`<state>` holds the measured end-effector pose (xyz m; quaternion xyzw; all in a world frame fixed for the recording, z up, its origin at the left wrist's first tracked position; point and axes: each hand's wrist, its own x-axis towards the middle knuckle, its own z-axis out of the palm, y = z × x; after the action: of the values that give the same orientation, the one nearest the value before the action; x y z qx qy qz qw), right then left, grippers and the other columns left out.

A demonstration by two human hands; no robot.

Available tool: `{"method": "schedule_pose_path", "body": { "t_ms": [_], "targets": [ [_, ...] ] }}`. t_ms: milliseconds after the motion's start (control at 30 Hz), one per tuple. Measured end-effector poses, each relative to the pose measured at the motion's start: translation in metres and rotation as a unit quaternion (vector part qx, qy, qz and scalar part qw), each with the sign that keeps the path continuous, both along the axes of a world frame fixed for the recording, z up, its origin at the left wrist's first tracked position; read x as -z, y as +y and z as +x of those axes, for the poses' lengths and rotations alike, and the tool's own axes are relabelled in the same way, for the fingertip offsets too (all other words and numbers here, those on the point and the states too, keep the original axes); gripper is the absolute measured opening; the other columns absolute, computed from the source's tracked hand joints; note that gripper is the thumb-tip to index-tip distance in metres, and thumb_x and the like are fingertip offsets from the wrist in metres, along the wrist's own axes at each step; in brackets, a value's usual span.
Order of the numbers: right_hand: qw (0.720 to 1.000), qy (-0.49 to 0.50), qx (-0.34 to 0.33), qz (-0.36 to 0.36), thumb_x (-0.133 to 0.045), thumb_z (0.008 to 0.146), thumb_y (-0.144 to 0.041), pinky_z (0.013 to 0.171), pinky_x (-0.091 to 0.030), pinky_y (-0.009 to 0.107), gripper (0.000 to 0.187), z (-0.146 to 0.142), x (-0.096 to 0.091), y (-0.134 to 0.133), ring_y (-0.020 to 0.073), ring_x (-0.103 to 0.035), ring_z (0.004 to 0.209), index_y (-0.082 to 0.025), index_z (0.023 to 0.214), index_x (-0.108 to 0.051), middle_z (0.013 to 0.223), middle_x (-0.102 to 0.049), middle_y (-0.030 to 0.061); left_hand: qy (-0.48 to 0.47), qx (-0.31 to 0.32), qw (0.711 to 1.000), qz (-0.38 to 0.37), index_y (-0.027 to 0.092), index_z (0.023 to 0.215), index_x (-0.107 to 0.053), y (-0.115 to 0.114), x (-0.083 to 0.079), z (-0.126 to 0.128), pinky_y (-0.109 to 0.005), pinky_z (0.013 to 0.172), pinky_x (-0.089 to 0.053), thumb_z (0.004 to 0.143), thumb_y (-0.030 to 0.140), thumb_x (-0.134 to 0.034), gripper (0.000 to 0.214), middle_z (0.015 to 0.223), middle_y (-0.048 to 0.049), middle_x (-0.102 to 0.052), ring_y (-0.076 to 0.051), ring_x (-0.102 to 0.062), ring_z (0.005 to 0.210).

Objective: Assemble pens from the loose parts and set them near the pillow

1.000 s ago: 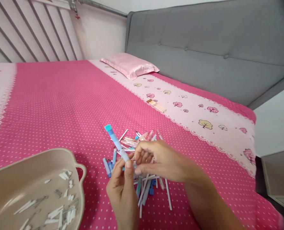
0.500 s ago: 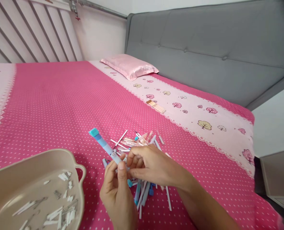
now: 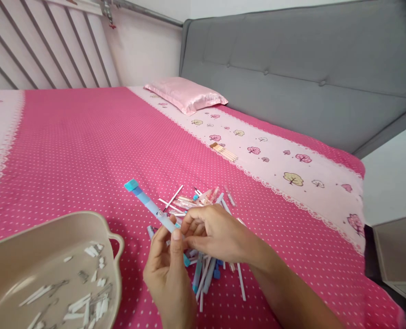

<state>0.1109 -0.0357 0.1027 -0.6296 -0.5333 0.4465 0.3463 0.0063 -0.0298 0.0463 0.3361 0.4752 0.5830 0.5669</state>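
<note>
A white slatted panel (image 3: 48, 45) stands in the far left corner against the wall. In front of it, at the near left, a beige basin (image 3: 34, 256) with a looped handle shows its smooth inner wall; short white pieces (image 3: 102, 307) and thin metal-looking bits lie scattered on its floor. The basin rests on a deep pink, white-dotted bedspread (image 3: 86, 137).

Just right of the basin, above the bedspread, a blue pen barrel (image 3: 147, 204) slants down to the right. Its upper end carries a square turquoise cap (image 3: 131, 184); the body runs in bands from mid blue to a pale, almost milky blue, with a small dark-and-white printed figure on the pale part. Any lettering there is too small to read. The left hand (image 3: 170, 278) has the lower part pinched between thumb and bent fingers, with hardly any gap beyond the barrel's width.

A pink satin pillow (image 3: 185, 94) lies farther back. Below the hands spreads a loose pile of pen parts (image 3: 206, 274): white sticks, blue, clear and pinkish tubes, small blue caps. The right hand (image 3: 220, 233) is curled, thumb and fingers close together at the barrel's lower end; whether they grip it cannot be told.

A cream pen bundle (image 3: 224, 151) with brown ends sits by the pale, tree-printed band. The grey buttoned headboard (image 3: 292, 55) fills the right.
</note>
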Motion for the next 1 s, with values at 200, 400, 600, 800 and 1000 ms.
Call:
{"method": "schedule_pose_path", "body": {
  "t_ms": [200, 400, 600, 800, 1000],
  "targets": [
    [0.998, 0.041, 0.055, 0.004, -0.067, 0.072, -0.013, 0.059, -0.05, 0.022, 0.009, 0.008, -0.003, 0.002, 0.0122, -0.064, 0.066, -0.015, 0.079, -0.063, 0.071, -0.067, 0.0016, -0.009, 0.008, 1.0, 0.012, 0.021, 0.101, -0.069, 0.001, -0.005, 0.001, -0.019, 0.062, -0.05, 0.072, 0.039, -0.072, 0.035, 0.094, -0.0028, -0.071, -0.012, -0.065, 0.074],
    [0.982, -0.021, 0.179, 0.05, -0.068, 0.074, -0.016, 0.064, -0.052, 0.023, 0.011, 0.042, 0.002, 0.018, 0.0126, -0.065, 0.07, -0.015, 0.083, -0.063, 0.079, -0.069, 0.003, 0.006, -0.004, 1.0, 0.005, 0.018, 0.091, -0.07, 0.003, 0.001, 0.0, -0.016, 0.055, -0.045, 0.068, 0.04, -0.074, 0.031, 0.075, 0.0006, -0.068, -0.008, -0.06, 0.062],
    [0.928, -0.182, 0.321, 0.045, -0.067, 0.075, -0.021, 0.067, -0.05, 0.022, 0.011, 0.1, 0.026, 0.045, 0.013, -0.067, 0.073, -0.015, 0.085, -0.067, 0.082, -0.071, 0.0028, -0.013, 0.004, 1.0, 0.01, 0.018, 0.086, -0.068, 0.003, 0.0, 0.001, -0.017, 0.054, -0.043, 0.066, 0.036, -0.076, 0.029, 0.071, 0.0009, -0.067, -0.008, -0.058, 0.059],
    [0.898, -0.246, 0.363, -0.045, -0.065, 0.082, -0.023, 0.076, -0.05, 0.027, 0.014, 0.16, 0.057, 0.065, 0.0142, -0.065, 0.079, -0.013, 0.09, -0.066, 0.083, -0.069, 0.004, 0.0, 0.019, 1.0, -0.003, 0.017, 0.085, -0.068, 0.003, -0.001, -0.001, -0.017, 0.052, -0.043, 0.063, 0.04, -0.077, 0.033, 0.069, 0.0006, -0.063, -0.008, -0.053, 0.056],
    [0.869, -0.299, 0.37, -0.138, -0.058, 0.089, -0.032, 0.08, -0.052, 0.038, 0.023, 0.192, 0.066, 0.082, 0.0174, -0.062, 0.091, -0.013, 0.103, -0.061, 0.103, -0.063, 0.0059, 0.0, 0.037, 0.999, -0.026, 0.017, 0.085, -0.067, 0.005, 0.001, -0.001, -0.018, 0.053, -0.044, 0.061, 0.042, -0.078, 0.036, 0.072, 0.0, -0.063, -0.009, -0.055, 0.058]
  ]
}}
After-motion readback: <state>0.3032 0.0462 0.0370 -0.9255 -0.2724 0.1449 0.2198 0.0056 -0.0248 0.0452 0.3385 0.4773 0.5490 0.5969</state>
